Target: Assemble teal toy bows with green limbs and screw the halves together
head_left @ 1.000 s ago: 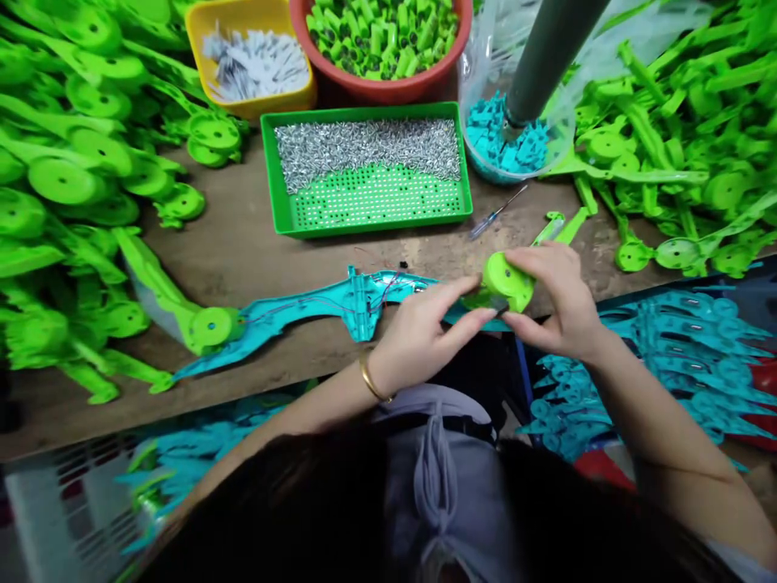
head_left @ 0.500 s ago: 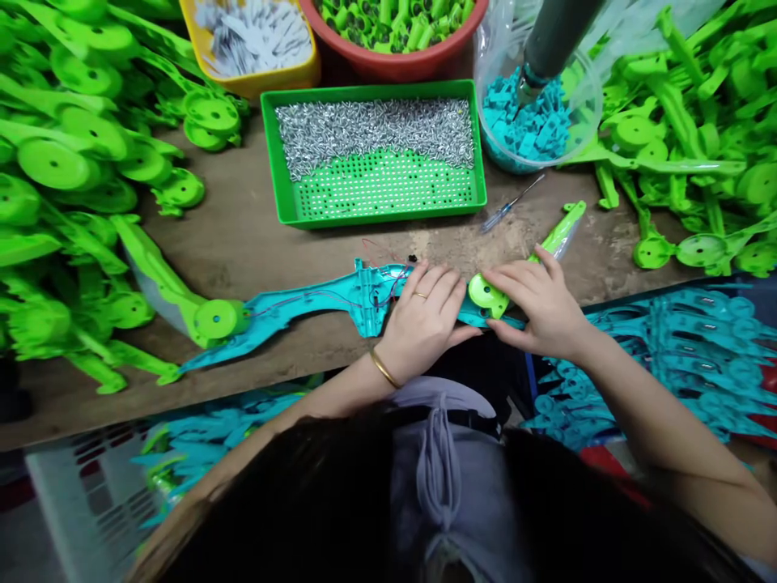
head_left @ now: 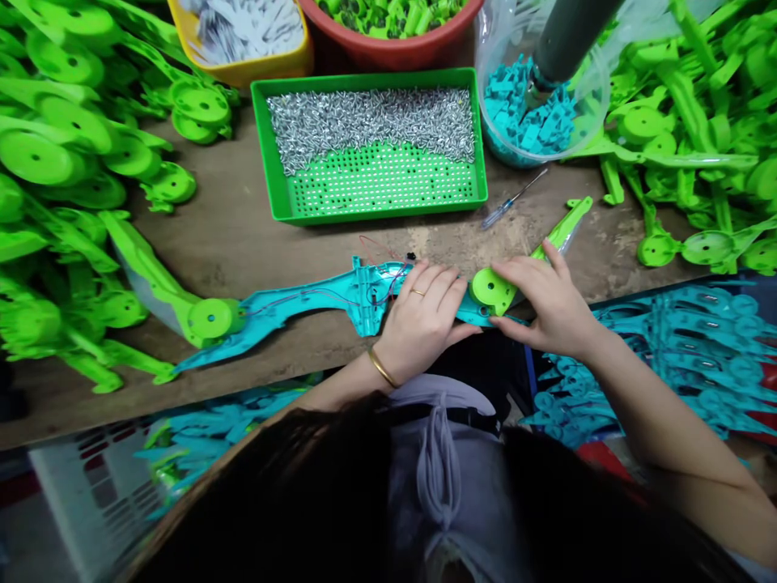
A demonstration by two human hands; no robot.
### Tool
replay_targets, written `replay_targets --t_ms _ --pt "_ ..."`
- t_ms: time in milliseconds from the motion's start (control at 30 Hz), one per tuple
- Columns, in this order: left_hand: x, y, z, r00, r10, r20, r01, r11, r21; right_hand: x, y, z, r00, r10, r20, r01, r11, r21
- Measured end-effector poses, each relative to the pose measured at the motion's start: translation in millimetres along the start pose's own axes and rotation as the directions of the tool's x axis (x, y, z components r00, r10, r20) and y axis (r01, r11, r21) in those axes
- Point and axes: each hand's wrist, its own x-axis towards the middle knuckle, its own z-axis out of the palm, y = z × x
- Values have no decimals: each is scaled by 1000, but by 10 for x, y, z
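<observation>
A long blue plastic shell (head_left: pixel 303 298), shaped like half of a toy bow, lies along the table's front with thin red wires inside. My left hand (head_left: pixel 422 316), ringed and with a bracelet, grips its middle, fingers over the top and thumb along the near edge. To the right, my right hand (head_left: pixel 543 304) has its fingers on a green plastic arm (head_left: pixel 491 290) with a round hub, the thumb at the shell's near edge. Another green arm (head_left: pixel 212 320) is set at the shell's left end. A small black piece (head_left: pixel 411 256) sits just beyond my left fingers.
Behind is a green tray (head_left: pixel 376 217) of screws, with a small screwdriver (head_left: pixel 503 209) to its right. A yellow bin, a red tub (head_left: pixel 394 50) and a clear tub (head_left: pixel 546 154) stand farther back. Green arms pile up on both sides; blue shells (head_left: pixel 668 356) are stacked below right.
My right fingers have shifted slightly right and away from the hub, leaving more of it showing. My left hand stays on the shell. The whole view has shifted slightly.
</observation>
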Motion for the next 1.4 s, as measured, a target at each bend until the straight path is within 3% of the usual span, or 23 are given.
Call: replay_targets --t_ms 233,400,500,600,667,767,900,967,1067,1167,1300,1333,1400 --pt "60 107 -40 998 -6 58 3 998 57 -12 -6 49 999 22 28 -22 1000 9" --pt "121 197 90 983 172 66 -173 985 6 -33 36 -65 999 -9 39 3 988 154" --pt "123 182 143 981 188 46 -187 982 -17 -9 189 -166 981 164 -104 -144 973 179" --pt "119 168 132 981 188 53 -189 982 15 18 403 -137 883 360 -302 -358 932 65" --pt "110 169 120 980 193 51 -195 980 29 16 537 -61 841 420 -342 -443 897 12" --pt "75 176 134 981 189 35 -190 981 35 -16 714 7 800 485 -354 -521 854 -7" --pt "27 180 195 977 210 41 -214 968 134 -6 919 -92 822 516 -240 -521 852 47" --pt "26 179 220 972 232 38 -235 952 194 38 966 -174 805 561 -193 -554 827 93" --pt "35 173 235 970 243 3 -238 946 219 108 957 -273 741 648 -175 -626 762 169" --pt "29 171 196 968 251 -17 -244 951 192 139 925 -348 727 676 -120 -590 704 394" --pt "141 241 32 967 252 38 -255 961 108 140 883 -436 709 705 36 -423 383 821" --pt "226 276 -14 975 217 50 -220 974 54 141 860 -453 704 707 57 -381 310 871" --pt "471 347 -82 993 88 78 -80 992 -99 143 793 -483 707 706 41 -302 248 921"
